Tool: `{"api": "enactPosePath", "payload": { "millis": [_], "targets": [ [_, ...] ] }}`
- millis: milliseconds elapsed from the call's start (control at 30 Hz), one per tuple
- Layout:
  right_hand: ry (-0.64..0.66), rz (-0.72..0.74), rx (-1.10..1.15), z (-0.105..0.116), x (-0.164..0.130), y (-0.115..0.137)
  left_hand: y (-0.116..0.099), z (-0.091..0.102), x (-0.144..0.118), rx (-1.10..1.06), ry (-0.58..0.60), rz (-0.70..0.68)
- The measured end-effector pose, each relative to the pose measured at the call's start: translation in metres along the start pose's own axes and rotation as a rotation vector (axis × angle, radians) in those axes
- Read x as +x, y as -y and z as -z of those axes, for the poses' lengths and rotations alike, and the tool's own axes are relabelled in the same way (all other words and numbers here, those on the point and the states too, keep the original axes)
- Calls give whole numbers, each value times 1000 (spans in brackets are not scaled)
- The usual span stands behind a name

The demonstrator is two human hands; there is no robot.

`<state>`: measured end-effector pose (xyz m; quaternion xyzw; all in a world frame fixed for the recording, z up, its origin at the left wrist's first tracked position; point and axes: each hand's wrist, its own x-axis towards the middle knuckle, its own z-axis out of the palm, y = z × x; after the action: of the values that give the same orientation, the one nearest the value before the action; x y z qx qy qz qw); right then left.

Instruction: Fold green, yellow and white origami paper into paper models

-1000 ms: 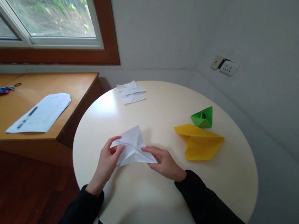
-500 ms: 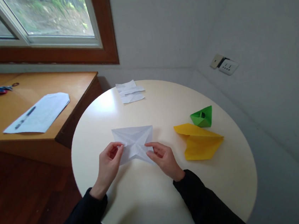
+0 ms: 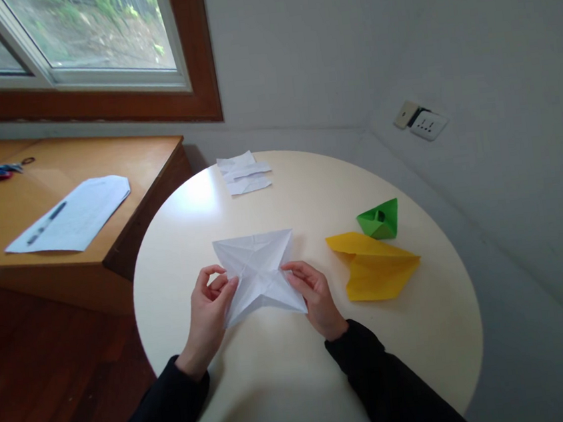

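A creased sheet of white paper is held between my two hands over the round table, its corners spreading outward and its sides drawn in. My left hand pinches its left side between thumb and fingers. On the opposite side, my right hand grips the paper's right edge, with the thumb near the fingertips. To the right of my right hand lies a folded yellow paper plane, and just behind it sits a small green paper boat.
White paper pieces lie at the far edge of the round table. On the wooden desk at left are paper sheets with a pen and scissors. A wall socket is at right.
The white paper has come slightly nearer and looks wider, its folds opened out more. My hands have moved a little apart at its sides.
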<state>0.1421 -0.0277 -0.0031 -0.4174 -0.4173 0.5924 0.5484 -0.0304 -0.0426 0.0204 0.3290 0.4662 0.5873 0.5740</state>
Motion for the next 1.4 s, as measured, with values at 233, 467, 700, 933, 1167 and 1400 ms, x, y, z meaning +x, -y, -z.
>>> {"api": "enactPosePath", "payload": {
  "millis": [233,467,700,933,1167,1400],
  "targets": [
    [71,52,-59,-2,-4,2,7,-4,0,-60,0,108],
    [89,76,-144,1,-5,-2,7,-8,2,-99,23,173],
    [96,94,-145,-2,-4,-6,8,-5,4,-69,64,188],
    [54,27,-73,-4,-2,-12,7,-4,6,-53,52,205],
    [70,-39,84,-9,-2,-9,11,1,6,-112,100,245],
    [130,-42,185,-12,-2,-5,14,3,6,-115,136,283]
  ]
}}
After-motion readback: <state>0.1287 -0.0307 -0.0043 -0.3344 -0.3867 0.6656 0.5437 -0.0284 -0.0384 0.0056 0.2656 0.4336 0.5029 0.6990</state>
